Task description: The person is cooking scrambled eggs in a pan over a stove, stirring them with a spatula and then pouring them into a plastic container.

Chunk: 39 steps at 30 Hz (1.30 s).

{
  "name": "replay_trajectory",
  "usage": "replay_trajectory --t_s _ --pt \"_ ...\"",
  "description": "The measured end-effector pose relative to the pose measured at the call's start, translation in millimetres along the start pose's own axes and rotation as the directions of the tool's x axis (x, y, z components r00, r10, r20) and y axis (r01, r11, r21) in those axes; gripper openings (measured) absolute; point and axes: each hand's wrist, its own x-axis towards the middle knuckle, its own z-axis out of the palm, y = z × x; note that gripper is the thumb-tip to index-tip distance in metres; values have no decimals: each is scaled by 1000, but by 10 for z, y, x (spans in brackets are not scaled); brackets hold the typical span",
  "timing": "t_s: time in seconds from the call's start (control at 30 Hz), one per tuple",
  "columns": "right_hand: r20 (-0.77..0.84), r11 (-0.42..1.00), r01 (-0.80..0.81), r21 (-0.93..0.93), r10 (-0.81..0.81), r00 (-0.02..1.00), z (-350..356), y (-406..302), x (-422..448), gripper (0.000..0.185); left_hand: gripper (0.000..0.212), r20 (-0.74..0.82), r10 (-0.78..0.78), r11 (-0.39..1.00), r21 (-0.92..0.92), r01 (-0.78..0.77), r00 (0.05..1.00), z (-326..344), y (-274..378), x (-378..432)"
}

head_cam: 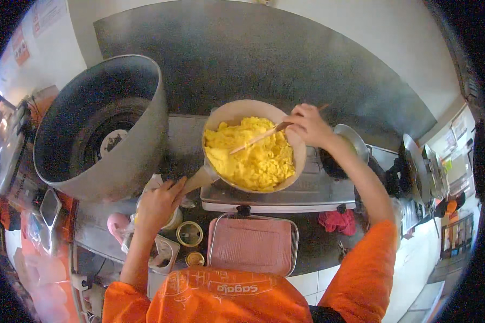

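My left hand [158, 204] grips the pale handle [198, 180] of a cream-coloured pan [242, 108]. A heap of yellow scrambled egg [262, 165] fills much of the pan. Between the fingers of my right hand [308, 123] is a slim wooden utensil [256, 138], probably a spatula or a stick. Its lower end reaches into the egg near the middle, and its other end pokes out past my hand. Under the pan is a metal gas stove [279, 198] with black knobs.
A tall grey cylindrical vessel [149, 161] stands at the left. Nearer my body are a glass dish with a pink lid [252, 242], an open tin [189, 233] and a crumpled pink cloth [337, 222]. Behind my right forearm is a dark pan [333, 163] on the stove.
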Motion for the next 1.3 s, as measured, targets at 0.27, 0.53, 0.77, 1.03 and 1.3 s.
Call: replay_trajectory --t_s 0.27,0.53,0.77,1.03,1.3 --pt "522 938 -345 -42 315 793 -269 -382 245 26 43 38 -36 998 -46 37 999 68 -9 -26" --pt "459 844 -136 -518 409 789 32 -366 533 26 45 24 -9 999 -43 10 1000 79 24 -57" --pt "370 673 125 -729 234 899 -788 -470 877 22 43 68 -63 996 -52 67 996 85 36 -43" --pt "597 819 14 -574 407 691 -869 -826 -188 34 46 6 -80 995 -51 81 997 77 227 -109" --pt "688 877 -111 -467 440 577 -672 -1615 -344 23 44 -17 -63 996 -69 61 998 114 285 -124"
